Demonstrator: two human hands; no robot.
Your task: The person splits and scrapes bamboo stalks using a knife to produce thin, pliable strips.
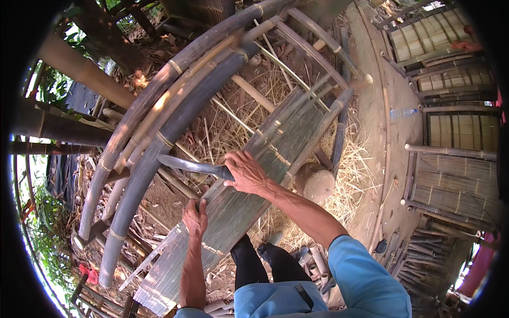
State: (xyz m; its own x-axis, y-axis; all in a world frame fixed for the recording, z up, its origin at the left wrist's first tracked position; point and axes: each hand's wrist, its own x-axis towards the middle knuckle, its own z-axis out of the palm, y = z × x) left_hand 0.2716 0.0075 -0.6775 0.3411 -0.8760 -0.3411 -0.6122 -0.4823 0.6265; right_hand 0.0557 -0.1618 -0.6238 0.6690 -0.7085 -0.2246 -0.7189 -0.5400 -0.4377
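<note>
Right hand [245,172] grips a knife [185,165], blade over the bamboo poles [159,132]; left hand [194,218] clasps the slat panel [238,201] edge, its lashing apparently in place, trimming seemingly unfinished.

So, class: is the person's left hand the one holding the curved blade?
No. The right hand grips the curved blade; the left hand rests on the bamboo slat panel.

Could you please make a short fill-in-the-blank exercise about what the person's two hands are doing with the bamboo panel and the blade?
1. The right hand grips the handle of a curved ____.
2. The left hand rests on the edge of the panel of bamboo ____.
3. Dry ____ covers the ground beside the round log stump.

Missing words: blade; slats; straw
</note>
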